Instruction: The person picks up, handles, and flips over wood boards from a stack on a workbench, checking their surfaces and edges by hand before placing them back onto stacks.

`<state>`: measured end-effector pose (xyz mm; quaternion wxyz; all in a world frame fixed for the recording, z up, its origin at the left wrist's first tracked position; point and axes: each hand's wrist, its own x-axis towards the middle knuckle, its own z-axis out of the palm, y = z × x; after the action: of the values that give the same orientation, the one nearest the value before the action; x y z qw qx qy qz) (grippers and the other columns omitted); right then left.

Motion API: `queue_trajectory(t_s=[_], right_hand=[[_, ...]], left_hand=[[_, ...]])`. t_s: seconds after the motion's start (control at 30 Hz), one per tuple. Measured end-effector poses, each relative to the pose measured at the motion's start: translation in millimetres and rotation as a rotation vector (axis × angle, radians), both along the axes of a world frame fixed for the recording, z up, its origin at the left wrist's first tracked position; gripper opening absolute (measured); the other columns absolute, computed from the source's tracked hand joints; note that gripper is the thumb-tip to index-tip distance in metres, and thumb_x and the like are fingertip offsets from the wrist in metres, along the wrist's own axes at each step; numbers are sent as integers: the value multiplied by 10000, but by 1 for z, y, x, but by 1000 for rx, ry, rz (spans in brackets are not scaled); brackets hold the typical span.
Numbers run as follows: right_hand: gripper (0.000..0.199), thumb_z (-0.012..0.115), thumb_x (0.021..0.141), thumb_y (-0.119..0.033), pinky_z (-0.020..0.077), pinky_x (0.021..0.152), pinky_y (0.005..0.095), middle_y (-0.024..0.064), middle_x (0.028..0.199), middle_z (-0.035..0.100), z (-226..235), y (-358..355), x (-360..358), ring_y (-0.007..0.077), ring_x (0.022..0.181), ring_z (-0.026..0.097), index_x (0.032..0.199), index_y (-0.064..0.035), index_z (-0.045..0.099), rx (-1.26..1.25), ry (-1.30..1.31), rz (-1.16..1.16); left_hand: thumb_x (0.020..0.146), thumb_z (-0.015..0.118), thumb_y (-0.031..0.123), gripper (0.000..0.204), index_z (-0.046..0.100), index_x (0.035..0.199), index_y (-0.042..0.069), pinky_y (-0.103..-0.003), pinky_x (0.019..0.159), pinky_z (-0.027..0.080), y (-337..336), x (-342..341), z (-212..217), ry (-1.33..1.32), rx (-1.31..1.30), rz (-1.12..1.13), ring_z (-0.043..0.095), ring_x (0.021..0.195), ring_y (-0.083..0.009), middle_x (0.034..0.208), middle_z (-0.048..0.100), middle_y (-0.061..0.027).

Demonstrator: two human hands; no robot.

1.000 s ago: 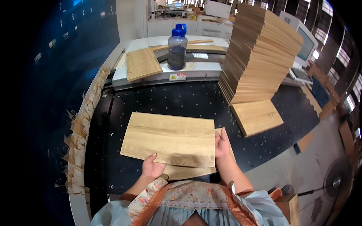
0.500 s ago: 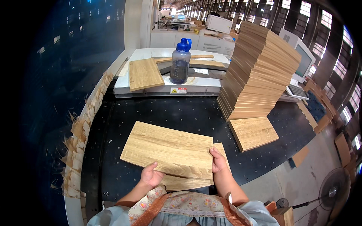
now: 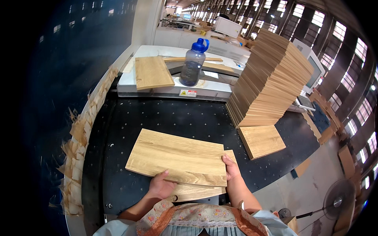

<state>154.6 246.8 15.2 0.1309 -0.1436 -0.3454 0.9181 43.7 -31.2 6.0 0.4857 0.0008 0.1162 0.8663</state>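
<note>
A light wood-grain board is held level between my two hands, close in front of me. My left hand grips its near edge left of the middle, thumb on top and fingers hidden underneath. At the right end my right hand clasps the board's short edge, its thumb resting on the upper face. Beneath it, partly covered, lies another wood-grain board with a dark round hole near its left part. To the right, a low pile of boards sits before a tall stack of boards.
All this is over a black table dotted with small studs. Behind it, a white machine ledge carries a blue-capped water bottle and a loose board. Frayed strips line the left panel. A fan stands at right.
The view has shifted and tilted slightly. Both hands keep their grip on the board, which stays in nearly the same place.
</note>
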Motion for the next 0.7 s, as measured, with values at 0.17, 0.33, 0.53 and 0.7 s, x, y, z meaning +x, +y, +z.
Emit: queue_trajectory(t_s=[0.17,0.33,0.53,0.7], right_hand=[[414,471,919,-141,445,951,420,165,1251,504,3,-3,2,297,1132,521,1301,-2,392,-2,-79,-41],[419,486,915,-133,448,942,431,159,1251,506,-3,1,2,302,1133,518,1304,-9,393,-26,-96,-50],[418,498,918,-154,455,933,433,151,1246,511,-8,3,5,294,1127,521,1299,-12,401,-7,-106,-83],[380,474,937,-183,474,910,400,144,1185,558,3,-1,-3,287,1080,554,1270,-8,423,-40,-226,-125]], left_hand=[[825,571,77,568,325,1335,25,-470,1067,265,-2,7,4,-62,-44,94,376,1256,-287,1324,432,-134],[831,566,75,568,319,1338,14,-498,1072,250,-3,10,6,-62,4,108,366,1269,-307,1342,415,-149],[832,553,73,542,336,1326,16,-530,1063,248,-2,14,10,-12,7,94,376,1262,-317,1339,421,-153],[825,553,79,534,348,1315,24,-534,1060,249,-4,14,10,7,5,125,378,1259,-321,1330,431,-146]])
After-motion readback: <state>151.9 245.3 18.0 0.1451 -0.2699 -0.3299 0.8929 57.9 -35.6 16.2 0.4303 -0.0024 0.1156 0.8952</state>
